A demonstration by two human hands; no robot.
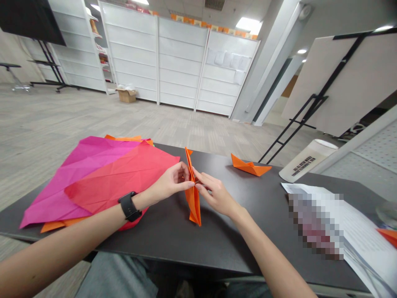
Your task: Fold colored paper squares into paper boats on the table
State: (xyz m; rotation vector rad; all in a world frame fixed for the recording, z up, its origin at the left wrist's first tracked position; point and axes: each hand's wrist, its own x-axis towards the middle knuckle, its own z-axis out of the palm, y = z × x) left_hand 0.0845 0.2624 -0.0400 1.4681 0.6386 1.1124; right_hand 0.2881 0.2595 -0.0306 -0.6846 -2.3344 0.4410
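Orange folded paper (194, 203) is at the frame's centre, where we pinch it with our left hand (173, 178) and right hand (218, 194) over the table (161, 244). We see a magenta sheet (58, 186) and red sheet (136, 176) at left, an orange boat (249, 167) right of centre.

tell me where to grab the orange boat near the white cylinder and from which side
Probably pinch the raised left tip of the orange boat lightly from above: it points upward off the dark table, while the folded paper sides could crush if squeezed.
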